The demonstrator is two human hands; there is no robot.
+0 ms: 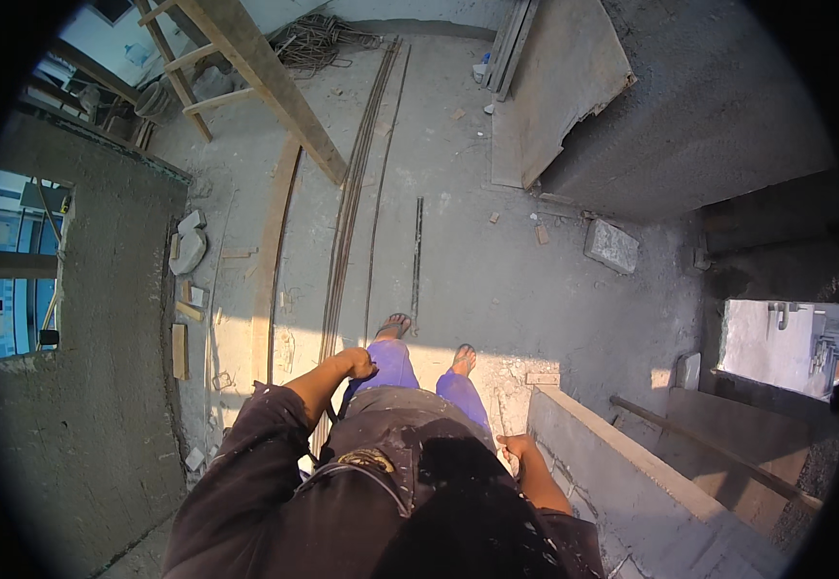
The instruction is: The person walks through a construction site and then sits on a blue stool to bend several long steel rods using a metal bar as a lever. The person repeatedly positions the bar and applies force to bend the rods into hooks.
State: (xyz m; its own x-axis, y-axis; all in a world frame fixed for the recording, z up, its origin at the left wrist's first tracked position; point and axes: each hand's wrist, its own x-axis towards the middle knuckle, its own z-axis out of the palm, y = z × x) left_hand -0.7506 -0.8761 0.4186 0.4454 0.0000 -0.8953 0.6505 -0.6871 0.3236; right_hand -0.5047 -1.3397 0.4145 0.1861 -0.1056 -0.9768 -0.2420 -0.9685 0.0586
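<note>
My left hand (357, 364) hangs beside my left thigh with its fingers curled in. Whatever it might hold is hidden. Against my right hip, my right hand (516, 446) is closed too, and a small pale patch shows by its fingers, too unclear to name. Both hands are close to my blue-purple trousers (386, 365). A tan and dark rounded item (369, 459) shows at the front of my dark shirt (342, 511), near a thin cord. My sandalled feet stand on the concrete floor, where sunlight meets shade.
Long steel rods (352, 232) and a wooden plank (275, 261) run along the floor ahead. A wooden ladder (275, 92) stands front left. A concrete block (612, 246) lies right, near a leaning board (574, 87). A low wall (632, 463) rises beside my right arm.
</note>
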